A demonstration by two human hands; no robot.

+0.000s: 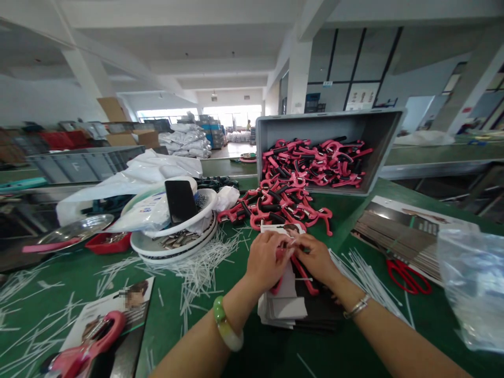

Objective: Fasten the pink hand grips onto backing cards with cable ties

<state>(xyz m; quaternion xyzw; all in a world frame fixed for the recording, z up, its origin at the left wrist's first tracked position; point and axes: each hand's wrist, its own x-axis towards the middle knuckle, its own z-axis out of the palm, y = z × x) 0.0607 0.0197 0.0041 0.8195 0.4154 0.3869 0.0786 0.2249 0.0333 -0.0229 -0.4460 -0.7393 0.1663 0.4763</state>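
Observation:
My left hand [268, 258] is closed over a pair of pink-handled clippers [305, 275] lying on a printed backing card [281, 228]. At the clippers' upper end, the fingertips of my right hand [315, 257] pinch together with my left fingertips around a thin white bit, seemingly a cable tie; fingers partly hide it. Beneath both hands lies a stack of cards [281, 307], with white paper slips on its left side. Loose white cable ties [368, 278] lie right of my right forearm. Another pair of pink clippers [88, 346] rests on a card at the lower left.
A tipped grey crate [331, 118] spills pink-and-black clippers [283, 205] onto the green table. White basins [173, 252] with metal parts and a phone [181, 201] stand left, near scattered cable ties. Bundled cards [394, 236], red scissors [409, 275] and a plastic bag [474, 289] lie right.

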